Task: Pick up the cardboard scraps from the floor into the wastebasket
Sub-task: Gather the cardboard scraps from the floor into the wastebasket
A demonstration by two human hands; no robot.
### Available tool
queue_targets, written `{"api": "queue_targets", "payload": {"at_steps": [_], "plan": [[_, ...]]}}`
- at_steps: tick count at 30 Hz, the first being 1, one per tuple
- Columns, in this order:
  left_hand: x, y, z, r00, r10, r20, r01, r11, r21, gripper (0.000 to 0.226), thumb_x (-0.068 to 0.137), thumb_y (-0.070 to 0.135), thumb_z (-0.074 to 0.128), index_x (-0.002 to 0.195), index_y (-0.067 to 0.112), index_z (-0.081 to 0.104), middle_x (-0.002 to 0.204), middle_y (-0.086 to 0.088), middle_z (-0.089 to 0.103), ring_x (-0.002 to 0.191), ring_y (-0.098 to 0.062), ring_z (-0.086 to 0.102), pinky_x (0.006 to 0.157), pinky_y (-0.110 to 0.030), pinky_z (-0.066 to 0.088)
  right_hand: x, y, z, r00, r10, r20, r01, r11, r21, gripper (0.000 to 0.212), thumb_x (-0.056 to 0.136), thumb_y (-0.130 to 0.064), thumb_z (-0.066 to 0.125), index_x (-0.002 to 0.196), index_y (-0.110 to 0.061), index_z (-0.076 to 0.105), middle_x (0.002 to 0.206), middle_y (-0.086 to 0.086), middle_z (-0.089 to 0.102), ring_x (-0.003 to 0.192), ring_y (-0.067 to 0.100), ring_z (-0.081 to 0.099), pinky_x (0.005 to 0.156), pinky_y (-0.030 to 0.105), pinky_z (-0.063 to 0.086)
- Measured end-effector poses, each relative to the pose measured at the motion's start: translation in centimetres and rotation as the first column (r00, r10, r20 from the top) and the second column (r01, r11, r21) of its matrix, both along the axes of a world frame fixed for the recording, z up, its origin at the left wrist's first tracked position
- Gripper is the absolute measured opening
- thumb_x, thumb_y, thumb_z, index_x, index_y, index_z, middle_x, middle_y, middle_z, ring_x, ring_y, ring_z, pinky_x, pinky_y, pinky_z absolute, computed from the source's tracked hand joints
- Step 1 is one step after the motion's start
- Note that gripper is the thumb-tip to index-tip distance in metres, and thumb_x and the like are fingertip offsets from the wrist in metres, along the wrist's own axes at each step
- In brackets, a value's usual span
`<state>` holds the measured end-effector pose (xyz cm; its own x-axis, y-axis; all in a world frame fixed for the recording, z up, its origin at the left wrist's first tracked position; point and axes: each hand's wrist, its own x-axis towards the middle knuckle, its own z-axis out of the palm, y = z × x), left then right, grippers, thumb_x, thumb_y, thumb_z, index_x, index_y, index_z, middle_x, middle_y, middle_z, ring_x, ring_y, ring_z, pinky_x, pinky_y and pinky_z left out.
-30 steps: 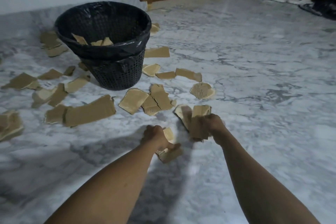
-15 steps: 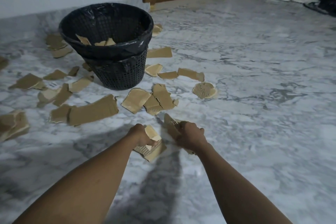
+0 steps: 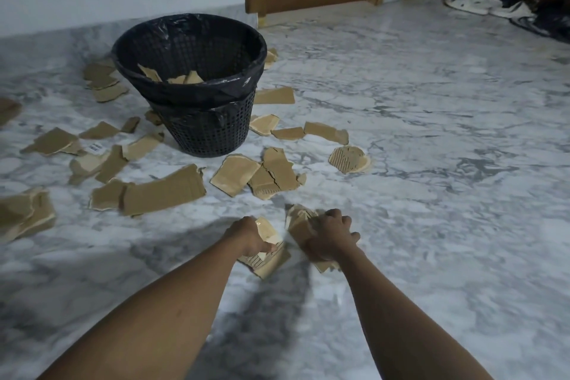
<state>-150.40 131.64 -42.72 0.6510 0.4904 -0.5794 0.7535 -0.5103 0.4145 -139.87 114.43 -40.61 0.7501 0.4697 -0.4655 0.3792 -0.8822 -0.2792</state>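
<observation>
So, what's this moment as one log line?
left hand: grips cardboard scraps | right hand: grips cardboard scraps | wastebasket: holds scraps

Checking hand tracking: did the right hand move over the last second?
Yes. The right hand pulled back and leftward, away from the round corrugated scrap.

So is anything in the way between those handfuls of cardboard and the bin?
Nothing visible does. The left hand and right hand each grip scraps; only flat scraps lie between them and the open wastebasket.

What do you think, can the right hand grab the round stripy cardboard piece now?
Probably not yet: the right hand grips a bundle of scraps, though only bare floor lies between it and the round corrugated scrap.
</observation>
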Motion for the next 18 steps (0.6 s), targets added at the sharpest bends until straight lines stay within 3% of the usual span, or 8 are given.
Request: {"api": "queue_targets", "payload": {"at_steps": [2,5,8,10,12,14,16,18], "plan": [[0.3,0.0,0.4,0.993,-0.108,-0.039,0.112,0.985,0.13,0.091,0.065,0.063,0.08,0.135,0.016,0.046,0.14,-0.008,0.044,0.127,-0.028,0.045,0.101,-0.04,0.045,-0.4,0.2,0.0,0.998,-0.055,-0.02,0.056,0.997,0.049,0.053,0.079,-0.041,0.064,0.12,-0.02,0.039,0.121,0.007,0.051,0.119,0.033,0.044,0.098,0.054,0.033],[1.6,0.8,1.6,0.963,-0.27,0.014,0.253,0.917,0.307,0.084,0.072,0.063,0.074,0.137,0.02,0.043,0.155,-0.002,0.011,0.142,-0.03,0.015,0.108,-0.046,0.032,1.1,-0.8,-0.7,0.978,-0.199,-0.067,0.207,0.967,0.149,0.053,0.08,-0.032,0.065,0.115,-0.023,0.026,0.099,0.001,0.06,0.092,0.027,0.055,0.092,0.047,0.031],[3.6,2.1,2.3,0.903,-0.428,-0.037,0.413,0.841,0.35,0.09,0.073,0.064,0.072,0.143,0.018,0.04,0.163,0.0,-0.011,0.15,-0.031,-0.006,0.118,-0.051,0.016,2.9,-2.7,-1.8,0.945,-0.308,-0.112,0.324,0.932,0.165,0.049,0.077,-0.036,0.068,0.112,-0.018,0.039,0.096,0.003,0.059,0.086,0.026,0.053,0.094,0.046,0.041],[4.6,2.4,2.2,0.863,-0.491,-0.119,0.501,0.801,0.329,0.097,0.072,0.065,0.071,0.148,0.017,0.034,0.163,-0.001,-0.016,0.149,-0.031,-0.015,0.121,-0.05,0.004,3.5,-3.3,-2.3,0.94,-0.307,-0.147,0.331,0.925,0.186,0.052,0.075,-0.036,0.072,0.113,-0.01,0.048,0.094,0.005,0.058,0.086,0.027,0.056,0.086,0.043,0.049],[5.2,2.6,1.9,0.835,-0.531,-0.146,0.548,0.776,0.311,0.102,0.071,0.068,0.07,0.15,0.016,0.033,0.164,-0.001,-0.005,0.15,-0.031,-0.006,0.12,-0.05,0.006,4.1,-3.3,-2.5,0.945,-0.278,-0.169,0.307,0.936,0.173,0.053,0.07,-0.037,0.072,0.11,-0.01,0.051,0.091,0.002,0.059,0.086,0.026,0.059,0.085,0.043,0.051],[5.3,2.5,1.8,0.817,-0.563,-0.124,0.569,0.753,0.331,0.101,0.067,0.072,0.07,0.145,0.015,0.04,0.159,-0.003,0.021,0.145,-0.027,0.021,0.115,-0.046,0.023,4.3,-3.2,-2.3,0.949,-0.259,-0.182,0.29,0.941,0.174,0.05,0.061,-0.04,0.07,0.1,-0.013,0.053,0.085,0.002,0.062,0.084,0.026,0.062,0.084,0.046,0.052],[4.9,2.1,1.7,0.81,-0.584,-0.059,0.561,0.741,0.369,0.088,0.064,0.072,0.072,0.131,0.019,0.05,0.137,-0.002,0.047,0.126,-0.024,0.045,0.102,-0.04,0.036,4.3,-3.1,-2.1,0.952,-0.237,-0.196,0.275,0.94,0.202,0.039,0.069,-0.033,0.075,0.094,-0.013,0.053,0.084,0.004,0.062,0.085,0.027,0.063,0.077,0.039,0.051],[4.0,1.4,1.4,0.81,-0.586,0.006,0.545,0.758,0.357,0.078,0.062,0.071,0.075,0.117,0.02,0.054,0.119,-0.001,0.058,0.109,-0.023,0.055,0.089,-0.037,0.045,4.4,-3.1,-2.1,0.959,-0.217,-0.182,0.256,0.939,0.229,0.03,0.077,-0.026,0.076,0.093,-0.012,0.054,0.083,0.004,0.062,0.084,0.027,0.063,0.07,0.035,0.048]]}}
